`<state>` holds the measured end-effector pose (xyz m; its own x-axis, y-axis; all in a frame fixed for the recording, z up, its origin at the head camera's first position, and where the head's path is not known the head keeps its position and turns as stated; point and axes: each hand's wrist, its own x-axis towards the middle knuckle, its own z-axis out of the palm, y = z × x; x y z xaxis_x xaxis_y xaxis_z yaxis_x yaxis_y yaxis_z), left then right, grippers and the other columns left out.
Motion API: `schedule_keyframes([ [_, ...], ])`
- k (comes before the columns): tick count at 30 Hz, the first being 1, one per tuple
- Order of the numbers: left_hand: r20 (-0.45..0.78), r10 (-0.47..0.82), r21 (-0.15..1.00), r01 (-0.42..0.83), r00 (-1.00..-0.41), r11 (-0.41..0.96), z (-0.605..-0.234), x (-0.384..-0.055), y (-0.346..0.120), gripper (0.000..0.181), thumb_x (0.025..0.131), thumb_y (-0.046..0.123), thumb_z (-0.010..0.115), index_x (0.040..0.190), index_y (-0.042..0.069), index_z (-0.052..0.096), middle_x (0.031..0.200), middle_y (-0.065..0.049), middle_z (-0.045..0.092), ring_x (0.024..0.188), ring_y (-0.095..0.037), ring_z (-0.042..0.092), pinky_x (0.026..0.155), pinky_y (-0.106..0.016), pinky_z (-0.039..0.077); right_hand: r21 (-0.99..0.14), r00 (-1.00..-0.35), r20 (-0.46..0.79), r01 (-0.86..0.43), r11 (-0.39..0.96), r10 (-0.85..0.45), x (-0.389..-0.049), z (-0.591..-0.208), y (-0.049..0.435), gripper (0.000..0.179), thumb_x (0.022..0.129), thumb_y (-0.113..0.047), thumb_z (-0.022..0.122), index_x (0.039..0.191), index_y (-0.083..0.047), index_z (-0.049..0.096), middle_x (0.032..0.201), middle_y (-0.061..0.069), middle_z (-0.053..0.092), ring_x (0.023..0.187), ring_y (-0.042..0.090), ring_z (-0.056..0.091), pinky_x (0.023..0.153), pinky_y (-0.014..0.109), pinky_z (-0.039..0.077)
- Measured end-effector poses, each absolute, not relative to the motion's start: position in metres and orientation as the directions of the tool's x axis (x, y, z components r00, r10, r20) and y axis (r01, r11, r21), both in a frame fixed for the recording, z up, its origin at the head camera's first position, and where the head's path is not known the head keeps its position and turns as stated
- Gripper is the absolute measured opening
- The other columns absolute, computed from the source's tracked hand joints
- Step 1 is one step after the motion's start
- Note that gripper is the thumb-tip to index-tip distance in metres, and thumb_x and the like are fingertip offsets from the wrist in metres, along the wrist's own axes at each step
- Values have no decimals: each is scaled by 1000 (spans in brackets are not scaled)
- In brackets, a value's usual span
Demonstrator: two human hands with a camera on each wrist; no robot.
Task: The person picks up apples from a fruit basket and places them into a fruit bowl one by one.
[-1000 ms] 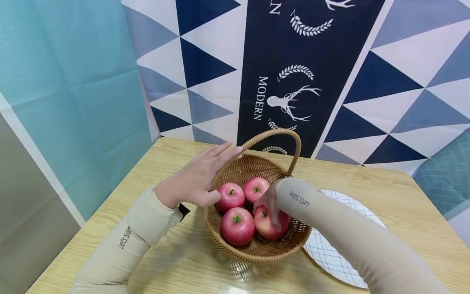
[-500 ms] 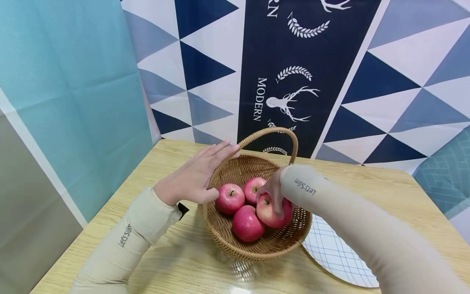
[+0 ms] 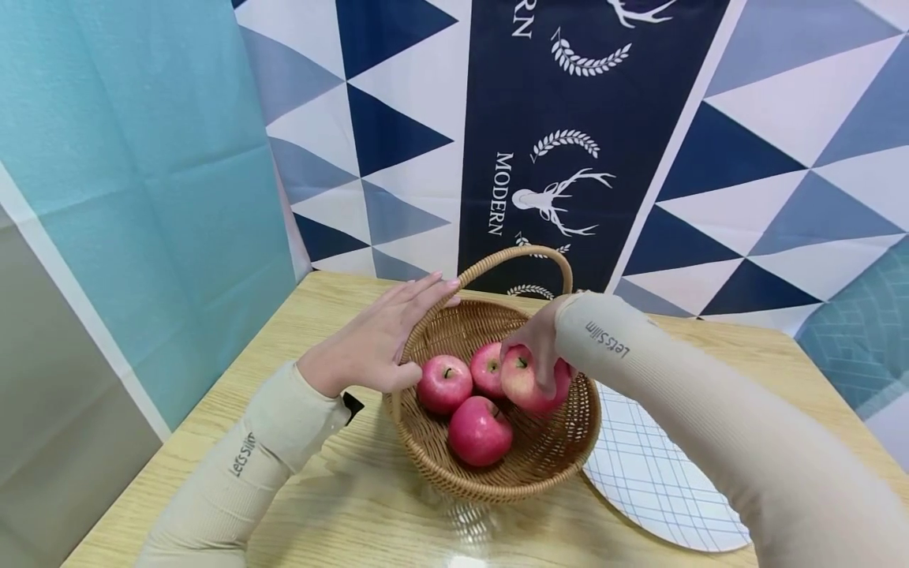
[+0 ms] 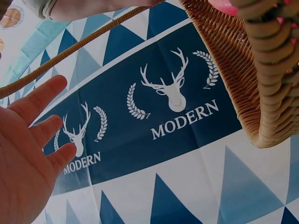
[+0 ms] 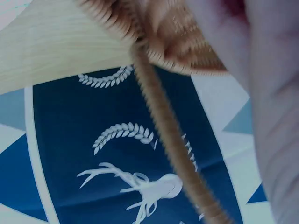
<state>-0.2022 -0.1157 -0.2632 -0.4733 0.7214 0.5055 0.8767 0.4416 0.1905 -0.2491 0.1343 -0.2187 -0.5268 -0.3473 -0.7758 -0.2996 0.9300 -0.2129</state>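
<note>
The fingers (image 3: 545,369) of the right hand (image 3: 541,333) pinch an apple (image 3: 521,386) over the basket (image 3: 490,494), at the side facing the table's right edge. Three more apples (image 3: 480,432) lie inside the basket. The left hand (image 3: 376,339), fingers extended and spread, is beside the handle (image 3: 525,251). Toward the right edge of the table (image 3: 369,505) lies a blue-lined plate (image 3: 660,473).

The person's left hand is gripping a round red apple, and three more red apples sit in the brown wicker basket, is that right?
Not quite: it's the right hand that grips the round red apple, as the head view shows; the left hand holds nothing. Three more red apples do sit in the brown wicker basket.
</note>
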Motion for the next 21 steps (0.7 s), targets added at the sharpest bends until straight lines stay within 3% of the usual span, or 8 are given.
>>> schedule_keyframes([
  [12, 514, 721, 200, 882, -465, 427, -264, -203, -115, 84, 68, 23, 51, 145, 6, 25, 145, -19, 38, 138, -33, 29, 108, -56, 22, -290, -553, -722, -305, 907, -417, -250, -203, 153, 72, 64, -8, 79, 127, -15, 44, 116, 10, 44, 83, 19, 56, 65, 27, 51],
  [21, 547, 716, 191, 897, -435, 399, -266, -205, -115, 82, 69, 22, 51, 144, 6, 25, 145, -18, 39, 137, -33, 31, 108, -54, 24, -461, -592, -500, -437, 773, -633, -255, -219, 178, 79, 59, -7, 79, 128, -9, 42, 111, 10, 49, 87, 22, 53, 65, 31, 51],
])
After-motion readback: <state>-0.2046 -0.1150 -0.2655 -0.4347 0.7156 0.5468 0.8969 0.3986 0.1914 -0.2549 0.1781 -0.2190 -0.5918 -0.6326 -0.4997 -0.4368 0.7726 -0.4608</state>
